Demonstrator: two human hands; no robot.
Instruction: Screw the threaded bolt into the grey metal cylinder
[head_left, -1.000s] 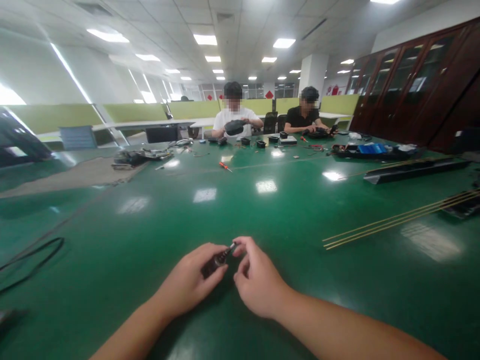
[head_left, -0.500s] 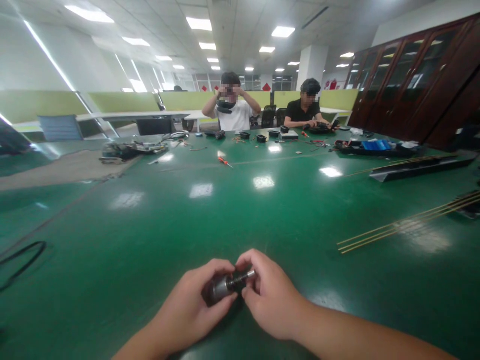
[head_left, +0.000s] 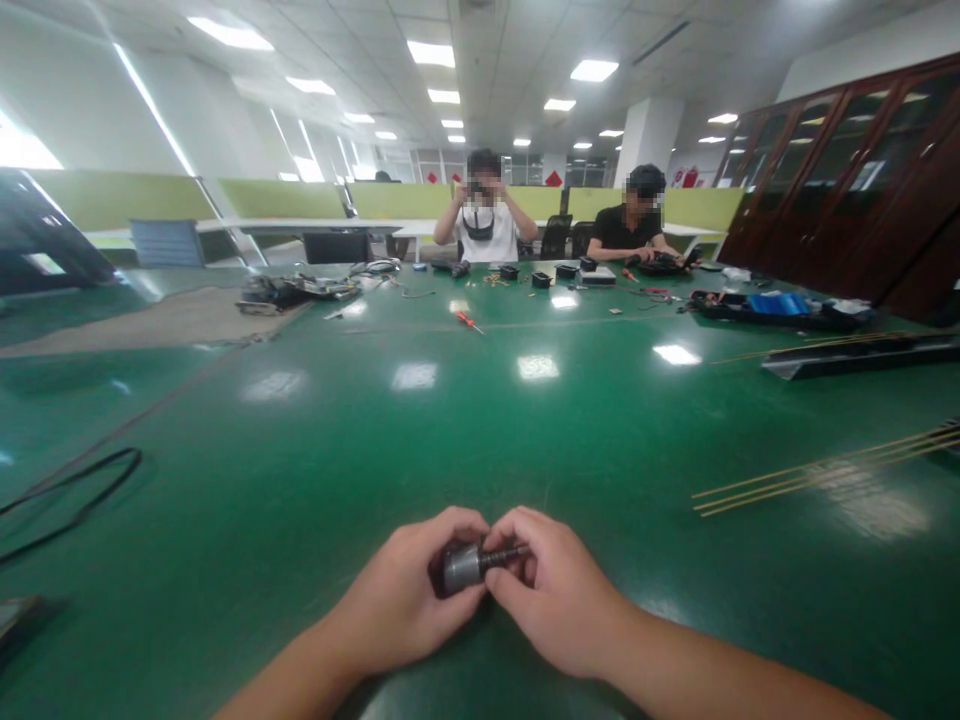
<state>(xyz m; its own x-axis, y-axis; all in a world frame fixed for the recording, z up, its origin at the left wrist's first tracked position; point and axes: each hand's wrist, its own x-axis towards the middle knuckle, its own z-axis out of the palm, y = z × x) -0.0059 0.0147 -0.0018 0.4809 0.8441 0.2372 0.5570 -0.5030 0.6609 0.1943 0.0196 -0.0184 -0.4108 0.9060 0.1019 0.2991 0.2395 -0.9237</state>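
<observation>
Low in the middle of the view, my left hand (head_left: 409, 595) is closed round the body of a small grey metal cylinder (head_left: 463, 567) with a thin shaft pointing right. My right hand (head_left: 555, 590) pinches that shaft (head_left: 506, 553) between thumb and fingers. Both hands hover just above the green table (head_left: 480, 420), close to its near edge. The far end of the shaft is hidden inside my right fingers.
Thin brass rods (head_left: 817, 470) lie to the right, a black cable (head_left: 71, 490) loops at the left. A red screwdriver (head_left: 469, 321) and scattered tools lie farther back. Two people (head_left: 486, 215) sit at the far side. Black trays (head_left: 862, 355) line the right edge.
The cylinder has turned from tilted upward to lying roughly level, with its grey end toward me. My hands have closed in tighter. The person in white has raised both hands to the head.
</observation>
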